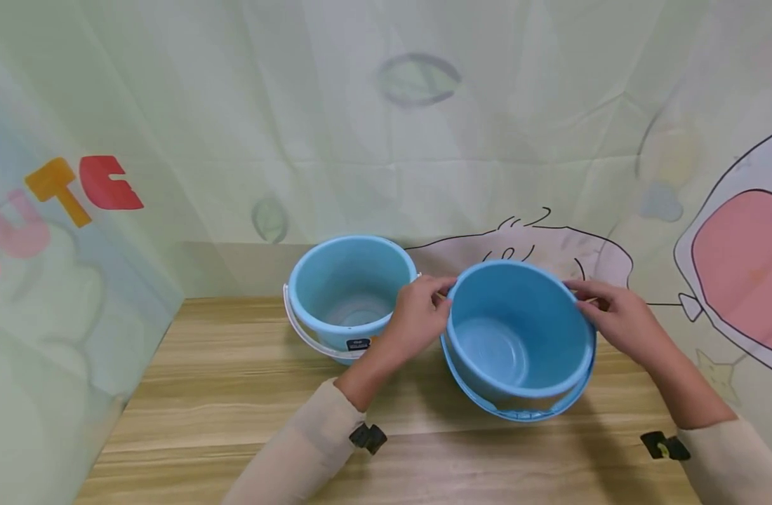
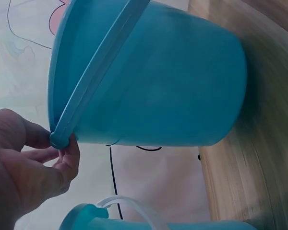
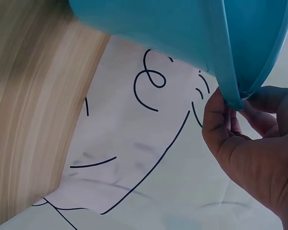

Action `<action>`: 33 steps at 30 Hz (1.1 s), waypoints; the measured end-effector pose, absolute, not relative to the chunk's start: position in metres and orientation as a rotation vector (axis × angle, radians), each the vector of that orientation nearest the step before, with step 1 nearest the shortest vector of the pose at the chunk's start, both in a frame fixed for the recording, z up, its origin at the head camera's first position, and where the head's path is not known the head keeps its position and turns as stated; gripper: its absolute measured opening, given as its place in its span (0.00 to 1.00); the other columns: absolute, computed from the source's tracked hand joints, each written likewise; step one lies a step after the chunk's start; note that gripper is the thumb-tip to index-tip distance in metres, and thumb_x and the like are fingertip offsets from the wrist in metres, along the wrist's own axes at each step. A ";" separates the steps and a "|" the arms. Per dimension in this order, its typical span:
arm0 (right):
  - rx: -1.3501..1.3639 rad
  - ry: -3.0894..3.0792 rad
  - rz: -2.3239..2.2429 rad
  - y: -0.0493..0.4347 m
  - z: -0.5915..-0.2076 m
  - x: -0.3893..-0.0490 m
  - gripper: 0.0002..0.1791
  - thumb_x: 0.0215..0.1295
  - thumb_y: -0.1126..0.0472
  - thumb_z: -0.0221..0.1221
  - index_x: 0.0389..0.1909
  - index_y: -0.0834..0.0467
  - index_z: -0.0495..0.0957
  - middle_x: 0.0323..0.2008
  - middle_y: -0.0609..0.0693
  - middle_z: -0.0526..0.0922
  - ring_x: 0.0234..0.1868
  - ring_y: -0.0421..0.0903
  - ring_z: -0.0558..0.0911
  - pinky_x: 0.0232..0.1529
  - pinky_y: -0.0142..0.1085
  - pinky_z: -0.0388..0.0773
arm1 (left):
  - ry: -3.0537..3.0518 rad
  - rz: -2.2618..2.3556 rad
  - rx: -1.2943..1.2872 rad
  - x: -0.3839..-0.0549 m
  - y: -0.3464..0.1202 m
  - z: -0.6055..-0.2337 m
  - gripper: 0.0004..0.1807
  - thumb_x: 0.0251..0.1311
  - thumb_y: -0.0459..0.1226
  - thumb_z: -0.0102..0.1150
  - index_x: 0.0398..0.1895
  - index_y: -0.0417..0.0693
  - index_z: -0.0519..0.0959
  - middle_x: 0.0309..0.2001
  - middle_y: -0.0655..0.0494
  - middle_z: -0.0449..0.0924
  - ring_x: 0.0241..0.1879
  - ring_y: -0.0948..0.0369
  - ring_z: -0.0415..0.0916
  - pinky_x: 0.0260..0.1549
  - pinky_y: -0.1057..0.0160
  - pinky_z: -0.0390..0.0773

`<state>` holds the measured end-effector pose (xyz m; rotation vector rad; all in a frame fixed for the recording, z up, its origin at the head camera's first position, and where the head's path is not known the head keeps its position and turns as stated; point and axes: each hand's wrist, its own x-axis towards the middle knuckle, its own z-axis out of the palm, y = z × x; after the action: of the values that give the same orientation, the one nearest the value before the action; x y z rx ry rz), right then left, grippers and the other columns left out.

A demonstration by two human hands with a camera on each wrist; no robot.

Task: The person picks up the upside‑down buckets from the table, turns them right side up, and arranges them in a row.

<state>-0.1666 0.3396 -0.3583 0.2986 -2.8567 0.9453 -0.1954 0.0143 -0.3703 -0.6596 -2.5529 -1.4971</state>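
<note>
A blue bucket (image 1: 518, 330) is tilted toward me, its inside showing in the head view. My left hand (image 1: 422, 312) pinches its rim at the left, where the handle joins, and my right hand (image 1: 620, 319) pinches the opposite side of the rim. The bucket's blue handle (image 1: 521, 415) hangs down along the near side. In the left wrist view, the left thumb and fingers (image 2: 69, 165) close on the handle joint. The right wrist view has the right hand (image 3: 259, 129) gripping the matching joint. Left of this bucket stands a lighter blue bucket (image 1: 354, 280), upright, partly behind my left hand.
Both buckets are at the back of a wood-grain table (image 1: 234, 393). The lighter one has a white handle (image 1: 304, 335) and a small dark label (image 1: 358, 344). Directly behind the table hangs a pale green printed curtain (image 1: 335, 140); another printed sheet borders its left side.
</note>
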 end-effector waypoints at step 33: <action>0.283 -2.740 0.990 0.333 -0.395 -0.140 0.37 0.77 0.57 0.57 0.81 0.61 0.54 0.77 0.69 0.58 0.74 0.75 0.61 0.57 0.75 0.67 | -2.665 -1.199 -0.797 -0.173 0.012 -0.386 0.39 0.65 0.47 0.65 0.76 0.43 0.66 0.74 0.46 0.67 0.72 0.49 0.68 0.62 0.48 0.79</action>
<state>-0.1405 0.3326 -0.3953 0.2825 -2.7401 0.9901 -0.1732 0.0121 -0.3863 -0.7972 -2.6645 -1.1993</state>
